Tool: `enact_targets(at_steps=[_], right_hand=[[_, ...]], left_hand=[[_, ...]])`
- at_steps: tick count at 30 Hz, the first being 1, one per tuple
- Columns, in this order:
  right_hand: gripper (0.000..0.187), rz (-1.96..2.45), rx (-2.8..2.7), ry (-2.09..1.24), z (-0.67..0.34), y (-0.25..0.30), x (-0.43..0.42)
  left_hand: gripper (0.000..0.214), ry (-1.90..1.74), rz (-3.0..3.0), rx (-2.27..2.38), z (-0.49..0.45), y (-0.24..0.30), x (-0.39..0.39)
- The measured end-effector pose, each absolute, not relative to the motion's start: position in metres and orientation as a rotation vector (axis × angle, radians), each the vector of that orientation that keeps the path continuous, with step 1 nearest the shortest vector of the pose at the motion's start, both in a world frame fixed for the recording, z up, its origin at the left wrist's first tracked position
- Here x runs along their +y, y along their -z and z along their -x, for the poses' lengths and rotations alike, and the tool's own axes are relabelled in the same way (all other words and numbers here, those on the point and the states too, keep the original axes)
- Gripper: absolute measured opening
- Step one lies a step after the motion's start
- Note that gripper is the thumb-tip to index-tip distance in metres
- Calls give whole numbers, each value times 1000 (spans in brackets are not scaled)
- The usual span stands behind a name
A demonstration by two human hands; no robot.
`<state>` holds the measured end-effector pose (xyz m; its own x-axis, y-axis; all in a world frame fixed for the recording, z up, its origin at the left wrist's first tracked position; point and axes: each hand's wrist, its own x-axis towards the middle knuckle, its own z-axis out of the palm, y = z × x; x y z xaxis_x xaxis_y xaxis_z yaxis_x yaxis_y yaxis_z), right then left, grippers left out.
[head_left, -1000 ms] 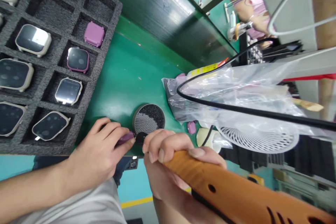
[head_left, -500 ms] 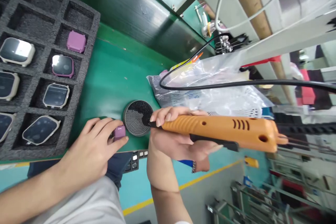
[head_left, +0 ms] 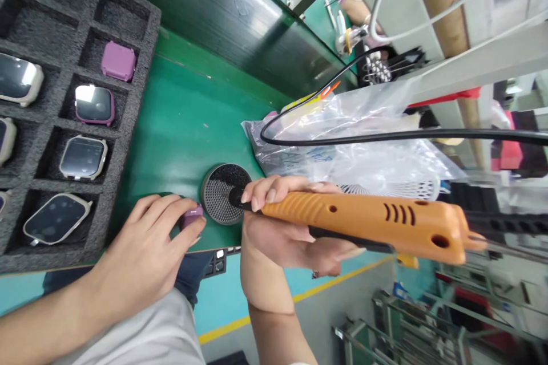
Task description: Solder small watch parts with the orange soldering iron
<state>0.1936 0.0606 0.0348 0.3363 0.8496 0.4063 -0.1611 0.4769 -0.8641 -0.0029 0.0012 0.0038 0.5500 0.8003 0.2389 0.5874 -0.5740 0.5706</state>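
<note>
One purple watch case (head_left: 194, 214) sits just left of the round dish (head_left: 212, 217), pinched between the left hand's (head_left: 149, 239) thumb and fingers — I judge it light, rigid and slick, best gripped by its side edges. Right of the dish, I see the right hand (head_left: 278, 236) wrapped around what looks like an orange electric screwdriver (head_left: 368, 217) — ribbed hard plastic, probably hefty, its black nose above the dish's studded grid.

Yellow stripe (head_left: 225, 329) on turquoise floor (head_left: 222, 296)
</note>
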Motion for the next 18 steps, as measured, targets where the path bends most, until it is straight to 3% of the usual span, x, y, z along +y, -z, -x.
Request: enact_targets(at_steps=[9, 18], right_hand=[[43, 999, -1062, -917, -185, -84, 25], [44, 967, -1039, -1012, -177, -72, 22]], left_hand=[[34, -705, -2314, 1179, 0, -5, 0], [34, -717, -2298, 1176, 0, -6, 2]])
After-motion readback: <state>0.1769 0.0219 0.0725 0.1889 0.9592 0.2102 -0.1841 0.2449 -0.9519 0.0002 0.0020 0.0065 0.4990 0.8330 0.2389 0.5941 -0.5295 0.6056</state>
